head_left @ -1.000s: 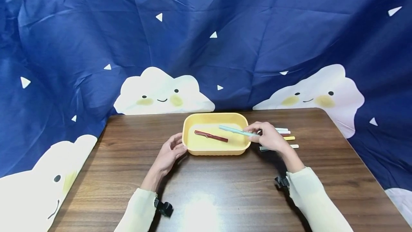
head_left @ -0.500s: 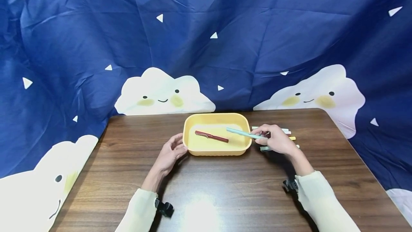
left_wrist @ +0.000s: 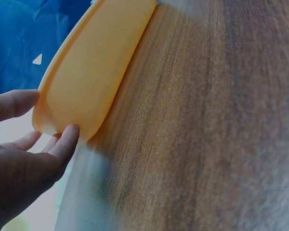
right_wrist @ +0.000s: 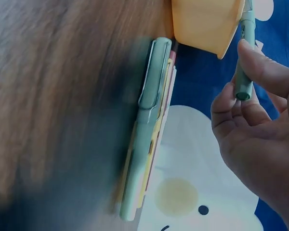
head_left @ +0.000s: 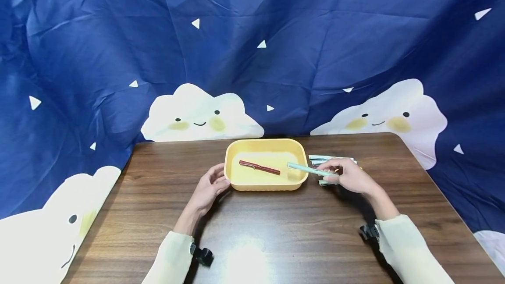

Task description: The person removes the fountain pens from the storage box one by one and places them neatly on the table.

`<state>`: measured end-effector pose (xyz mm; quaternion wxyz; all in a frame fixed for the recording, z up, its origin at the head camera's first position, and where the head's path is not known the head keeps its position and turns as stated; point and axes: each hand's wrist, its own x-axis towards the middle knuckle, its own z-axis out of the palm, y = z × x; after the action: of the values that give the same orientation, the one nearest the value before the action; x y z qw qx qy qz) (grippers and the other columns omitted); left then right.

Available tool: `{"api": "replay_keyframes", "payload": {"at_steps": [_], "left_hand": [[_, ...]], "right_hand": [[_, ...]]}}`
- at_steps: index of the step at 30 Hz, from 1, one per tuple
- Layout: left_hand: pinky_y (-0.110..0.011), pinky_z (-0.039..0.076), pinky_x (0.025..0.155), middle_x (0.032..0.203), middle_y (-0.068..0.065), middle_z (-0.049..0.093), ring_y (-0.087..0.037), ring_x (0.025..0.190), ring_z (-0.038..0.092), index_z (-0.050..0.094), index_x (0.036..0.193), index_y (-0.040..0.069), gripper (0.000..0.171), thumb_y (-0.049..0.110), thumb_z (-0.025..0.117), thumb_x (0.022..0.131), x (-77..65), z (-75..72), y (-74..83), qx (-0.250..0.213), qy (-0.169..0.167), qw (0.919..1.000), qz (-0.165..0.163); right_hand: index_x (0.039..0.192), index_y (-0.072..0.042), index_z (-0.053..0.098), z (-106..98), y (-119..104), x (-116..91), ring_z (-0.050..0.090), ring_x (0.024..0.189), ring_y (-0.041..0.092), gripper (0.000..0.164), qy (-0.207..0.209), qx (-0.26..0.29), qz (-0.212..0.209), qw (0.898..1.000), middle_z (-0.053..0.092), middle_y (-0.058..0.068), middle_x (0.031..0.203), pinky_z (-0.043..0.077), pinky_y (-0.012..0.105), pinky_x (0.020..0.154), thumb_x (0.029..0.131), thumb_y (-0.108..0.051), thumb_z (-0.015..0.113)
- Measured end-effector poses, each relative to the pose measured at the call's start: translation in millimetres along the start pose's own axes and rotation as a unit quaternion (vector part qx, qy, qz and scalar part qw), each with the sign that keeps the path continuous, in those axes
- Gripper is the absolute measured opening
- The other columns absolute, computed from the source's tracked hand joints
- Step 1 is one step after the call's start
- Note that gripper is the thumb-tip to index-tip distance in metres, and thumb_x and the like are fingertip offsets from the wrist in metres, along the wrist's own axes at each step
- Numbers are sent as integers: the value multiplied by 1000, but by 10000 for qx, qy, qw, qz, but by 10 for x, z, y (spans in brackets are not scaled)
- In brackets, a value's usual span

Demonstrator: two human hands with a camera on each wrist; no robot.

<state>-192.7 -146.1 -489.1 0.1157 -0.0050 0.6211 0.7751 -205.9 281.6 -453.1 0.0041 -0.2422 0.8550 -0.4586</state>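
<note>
A shallow yellow tray (head_left: pixel 266 187) stands near the far edge of the wooden table. Inside it lies one dark red pen (head_left: pixel 259 167) with a clip. At the tray's left end rests my left hand (head_left: pixel 207 189); in the left wrist view its fingers (left_wrist: pixel 17 103) and thumb touch the outside wall. My right hand (head_left: pixel 351 178) pinches a mint-green pen (head_left: pixel 301 167) between thumb and fingers, just right of the tray. The pen slants, its far part above the tray's right rim. In the right wrist view the pen's near end (right_wrist: pixel 243 91) shows below the thumb.
Several pens lie side by side on the table right of the tray, partly hidden by my right hand; a green pen (right_wrist: pixel 144 130) is nearest in the right wrist view. Behind the table (head_left: pixel 252 227) hangs a blue cloth (head_left: pixel 252 56) with white clouds.
My right hand has moved right and slightly nearer with the mint-green pen, from over the tray to its right side. My left hand, the tray and the red pen stay put.
</note>
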Motion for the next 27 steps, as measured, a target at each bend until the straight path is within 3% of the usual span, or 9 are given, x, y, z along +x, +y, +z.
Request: {"api": "replay_keyframes", "payload": {"at_steps": [17, 27], "left_hand": [[-33, 52, 101, 146, -31, 39, -40, 131, 44, 31, 153, -6, 66, -13, 57, 93, 2, 1, -25, -33, -34, 10000, 67], [-32, 52, 101, 147, -30, 37, -40, 133, 42, 30, 153, -5, 68, -13, 58, 92, -6, -3, -38, -121, -52, 9999, 59]], "right_hand": [[100, 1, 74, -153, 54, -128, 56, 73, 12, 22, -206, -168, 42, 9996, 67, 5, 83, 48, 24, 60, 79, 9, 78], [100, 2, 72, -283, 221, -229, 55, 73, 11, 22, -268, -315, 20, 9991, 64, 3, 82, 47, 23, 61, 80, 11, 76]]}}
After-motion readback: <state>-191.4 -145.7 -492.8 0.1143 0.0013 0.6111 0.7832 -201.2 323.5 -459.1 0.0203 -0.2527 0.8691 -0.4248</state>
